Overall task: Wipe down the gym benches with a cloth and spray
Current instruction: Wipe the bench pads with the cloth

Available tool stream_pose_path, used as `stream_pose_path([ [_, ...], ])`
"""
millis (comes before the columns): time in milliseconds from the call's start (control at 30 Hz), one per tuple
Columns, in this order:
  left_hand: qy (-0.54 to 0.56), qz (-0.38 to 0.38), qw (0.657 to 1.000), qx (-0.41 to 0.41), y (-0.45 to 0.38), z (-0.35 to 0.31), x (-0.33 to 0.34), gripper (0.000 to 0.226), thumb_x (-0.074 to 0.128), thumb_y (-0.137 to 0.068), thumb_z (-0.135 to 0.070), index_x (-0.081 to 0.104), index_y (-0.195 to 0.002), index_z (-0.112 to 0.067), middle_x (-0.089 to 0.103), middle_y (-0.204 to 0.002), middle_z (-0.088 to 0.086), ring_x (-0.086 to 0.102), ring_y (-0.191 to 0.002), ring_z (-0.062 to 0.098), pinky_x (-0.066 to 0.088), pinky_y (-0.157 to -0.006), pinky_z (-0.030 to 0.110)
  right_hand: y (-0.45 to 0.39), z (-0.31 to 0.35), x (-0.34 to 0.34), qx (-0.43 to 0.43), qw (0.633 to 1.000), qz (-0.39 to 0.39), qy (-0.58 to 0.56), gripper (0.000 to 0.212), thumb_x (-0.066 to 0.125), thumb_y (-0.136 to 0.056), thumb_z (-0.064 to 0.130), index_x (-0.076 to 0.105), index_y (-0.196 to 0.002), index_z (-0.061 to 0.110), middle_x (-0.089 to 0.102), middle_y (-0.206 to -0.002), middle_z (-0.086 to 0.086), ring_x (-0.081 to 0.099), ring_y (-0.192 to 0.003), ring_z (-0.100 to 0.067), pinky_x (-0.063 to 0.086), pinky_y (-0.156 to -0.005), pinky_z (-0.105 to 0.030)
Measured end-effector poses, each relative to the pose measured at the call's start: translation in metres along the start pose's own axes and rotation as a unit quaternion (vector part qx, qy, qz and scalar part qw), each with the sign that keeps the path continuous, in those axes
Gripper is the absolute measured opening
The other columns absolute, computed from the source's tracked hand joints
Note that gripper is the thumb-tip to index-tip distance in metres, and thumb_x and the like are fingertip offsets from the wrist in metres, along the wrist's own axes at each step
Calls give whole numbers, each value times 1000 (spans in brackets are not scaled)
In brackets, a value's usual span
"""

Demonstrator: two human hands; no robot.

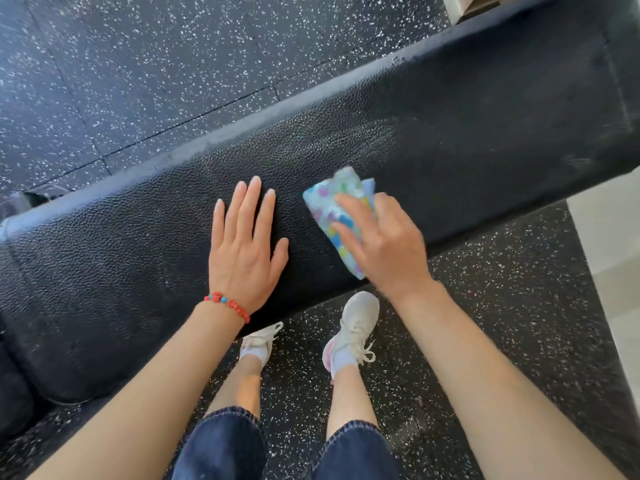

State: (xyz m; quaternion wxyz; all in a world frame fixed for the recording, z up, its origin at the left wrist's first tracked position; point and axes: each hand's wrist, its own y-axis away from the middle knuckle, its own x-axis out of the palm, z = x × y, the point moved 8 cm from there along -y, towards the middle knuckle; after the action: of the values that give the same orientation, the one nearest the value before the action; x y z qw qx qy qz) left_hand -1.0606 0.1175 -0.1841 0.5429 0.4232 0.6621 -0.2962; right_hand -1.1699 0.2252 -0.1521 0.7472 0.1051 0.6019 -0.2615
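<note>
A long black padded gym bench (450,126) with pebbled vinyl runs from lower left to upper right. My left hand (244,251) lies flat on the pad, fingers straight and spread, a red bead bracelet on its wrist. To its right, my right hand (381,240) presses a folded light-blue cloth (332,209) with coloured spots onto the pad near the front edge, fingers bent over it. The cloth looks motion-blurred. The pad's far edge looks greyish and damp. No spray bottle is in view.
Black rubber floor (138,74) with white flecks surrounds the bench. My feet in white sneakers (349,330) stand just in front of the bench. A pale wall or post (609,258) rises at the right. Another dark pad (14,393) sits at the lower left.
</note>
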Motion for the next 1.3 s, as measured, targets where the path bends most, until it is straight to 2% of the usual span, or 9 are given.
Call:
stream_pose_path([
  [33, -1, 1, 1000, -6, 0, 0, -1, 57, 40, -88, -29, 40, -136, 1, 34, -146, 23, 28, -136, 37, 13, -111, 50, 0, -23, -5, 27, 999, -15, 13, 17, 62, -85, 17, 67, -99, 7, 64, -80, -18, 56, -61, -31, 46, -57, -37],
  [133, 12, -5, 999, -34, -5, -4, -4, 57, 40, -89, -30, 39, -136, 1, 33, -146, 24, 27, -136, 38, 13, -112, 51, 6, -108, -25, 244, 966, -58, -57, 28, 60, -87, 20, 62, -109, 3, 58, -87, -26, 57, -76, -40, 37, -71, -37],
  [200, 21, -10, 999, -33, -13, -14, -4, 56, 40, -90, -30, 39, -137, 1, 33, -146, 24, 26, -136, 39, 13, -112, 51, 13, -127, -25, 305, 947, -59, -83, 32, 58, -87, 20, 60, -114, 3, 55, -91, -28, 55, -81, -41, 35, -71, -35],
  [300, 22, -18, 1000, -14, -32, -35, -2, 55, 40, -90, -29, 39, -137, 0, 33, -146, 24, 27, -136, 39, 14, -112, 52, 13, -99, -21, 289, 950, -66, -97, 32, 58, -86, 20, 60, -112, 3, 55, -87, -26, 54, -77, -39, 36, -70, -35],
  [400, 18, -6, 999, -28, -47, -45, 6, 56, 39, -90, -30, 38, -138, -1, 32, -147, 23, 26, -137, 39, 12, -112, 51, 10, -61, -16, 190, 976, -50, -94, 29, 55, -86, 21, 63, -106, 3, 57, -78, -23, 56, -67, -35, 47, -63, -36],
  [600, 1, -6, 999, -35, -48, -44, 14, 57, 37, -91, -32, 35, -140, -2, 30, -148, 22, 23, -138, 37, 10, -113, 48, -20, -63, -14, 155, 983, -53, -81, 26, 59, -85, 21, 64, -102, 2, 58, -76, -22, 56, -64, -34, 51, -55, -37],
  [800, 4, -1, 999, -43, -48, -44, 13, 57, 36, -91, -33, 35, -140, -2, 30, -148, 22, 23, -138, 37, 10, -113, 49, -94, -85, -3, 187, 972, -71, -123, 29, 56, -87, 21, 60, -111, 4, 58, -91, -24, 56, -81, -38, 46, -64, -41],
  [1100, 37, -28, 998, -30, -74, -77, 0, 55, 40, -91, -29, 40, -137, 1, 33, -145, 25, 26, -136, 40, 15, -112, 52, 28, -110, -25, 234, 966, -71, -86, 29, 57, -86, 19, 62, -111, 4, 58, -82, -22, 56, -71, -35, 52, -63, -37],
  [1300, 18, 15, 999, -30, -99, -105, 23, 59, 34, -91, -34, 34, -141, -2, 27, -149, 21, 22, -139, 37, 11, -112, 52, -3, -122, -25, 267, 955, -66, -113, 29, 63, -84, 17, 62, -108, 1, 59, -84, -23, 57, -73, -36, 50, -63, -38],
])
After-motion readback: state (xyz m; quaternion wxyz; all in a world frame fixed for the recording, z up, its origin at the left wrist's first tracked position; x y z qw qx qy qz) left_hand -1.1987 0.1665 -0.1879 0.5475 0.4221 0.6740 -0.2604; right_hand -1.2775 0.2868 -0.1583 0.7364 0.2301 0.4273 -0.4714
